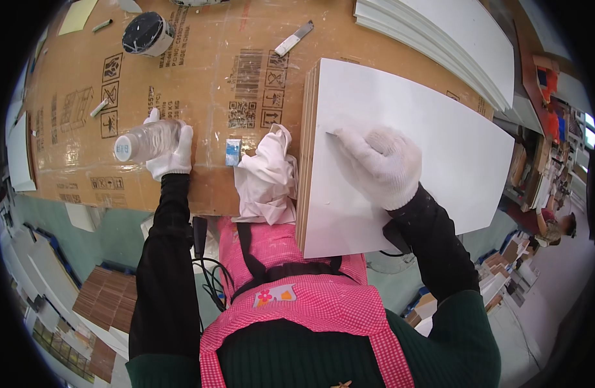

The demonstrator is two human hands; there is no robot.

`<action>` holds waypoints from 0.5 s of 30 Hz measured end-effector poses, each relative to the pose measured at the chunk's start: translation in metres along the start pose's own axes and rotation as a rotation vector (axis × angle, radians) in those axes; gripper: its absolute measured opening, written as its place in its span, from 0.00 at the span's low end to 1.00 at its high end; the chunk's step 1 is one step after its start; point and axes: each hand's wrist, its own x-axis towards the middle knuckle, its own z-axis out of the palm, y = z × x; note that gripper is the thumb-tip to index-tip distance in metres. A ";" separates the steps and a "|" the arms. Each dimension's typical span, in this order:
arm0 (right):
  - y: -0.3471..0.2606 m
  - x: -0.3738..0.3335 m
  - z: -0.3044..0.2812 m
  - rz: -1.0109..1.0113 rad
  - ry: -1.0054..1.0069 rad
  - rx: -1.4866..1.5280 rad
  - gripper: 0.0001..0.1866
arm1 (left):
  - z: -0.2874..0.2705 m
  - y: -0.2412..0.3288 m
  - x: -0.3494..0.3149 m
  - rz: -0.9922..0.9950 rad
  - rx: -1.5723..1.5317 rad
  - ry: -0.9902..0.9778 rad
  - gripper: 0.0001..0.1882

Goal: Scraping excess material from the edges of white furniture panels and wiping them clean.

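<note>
"What's furthest left on the bench (pixel 207 84)?"

"Its top is brown cardboard. A short white stick (pixel 99 107) lies on it, and farther back stands a tub (pixel 156 43) with a black top."

"And nearer the person?"

"A clear bottle (pixel 145 143), tilted so that its white cap (pixel 122 148) points left. The left hand (pixel 174 157), in a white glove, is clamped on it."

"Where does the bottle sit in that grip?"

"Its far end lies in the hand, with fingers showing beyond it and on its right side. The cap end sticks out to the left, clear of the glove."

"Next along?"

"A small blue-and-white box (pixel 233 152), just beside a crumpled white cloth (pixel 268 171) at the near edge. Behind them, well apart, is a cutter knife (pixel 294 39)."

"And right of the cloth?"

"A stack of boards with a smooth white top board (pixel 349 220). Over it is the right hand (pixel 384 158), gloved too, its grip closed on a thin grey piece (pixel 331 134)."

"How does that piece lie?"

"It pokes out left of the fingertips, at the left part of the board. Most of it is hidden, so I can't tell its full shape. Behind, to the right, more white panels (pixel 452 39) lie stacked."
</note>
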 end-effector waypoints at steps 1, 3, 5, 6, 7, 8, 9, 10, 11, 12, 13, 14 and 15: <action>0.001 0.004 0.001 0.013 0.078 -0.041 0.26 | 0.000 -0.001 0.000 0.032 0.071 -0.014 0.46; -0.007 -0.013 0.002 0.305 -0.160 0.380 0.24 | 0.001 -0.003 0.001 0.066 0.141 -0.028 0.46; -0.013 -0.014 0.001 -0.072 -0.022 0.208 0.24 | 0.001 0.000 -0.002 -0.017 0.001 -0.020 0.47; -0.012 -0.011 -0.005 -0.129 -0.026 0.099 0.21 | 0.001 0.001 -0.002 -0.019 0.002 -0.018 0.47; -0.009 -0.011 -0.005 -0.129 -0.027 0.099 0.21 | 0.004 0.003 -0.002 -0.046 -0.055 -0.006 0.47; -0.004 -0.011 -0.002 -0.022 0.020 0.015 0.19 | 0.005 0.005 -0.002 -0.073 -0.112 0.006 0.47; 0.000 -0.011 0.001 0.085 0.066 -0.069 0.18 | 0.004 0.004 -0.003 -0.074 -0.113 0.005 0.47; 0.006 -0.008 0.004 0.127 0.054 0.044 0.17 | 0.003 0.001 -0.002 -0.035 -0.054 -0.006 0.47; 0.004 -0.009 0.007 0.128 0.056 0.042 0.17 | 0.002 -0.002 -0.001 0.003 0.005 -0.018 0.47; -0.002 -0.010 0.010 0.021 0.118 0.143 0.18 | 0.001 -0.005 0.001 0.006 0.004 -0.019 0.47; -0.007 -0.013 0.012 -0.088 0.177 0.246 0.20 | -0.001 -0.006 0.001 0.015 0.071 -0.029 0.48; -0.015 -0.021 0.007 -0.084 0.046 0.191 0.21 | -0.002 -0.008 0.001 0.024 0.139 -0.039 0.48; -0.012 -0.023 0.006 -0.086 0.044 0.192 0.21 | -0.001 -0.010 0.000 0.022 0.140 -0.037 0.48</action>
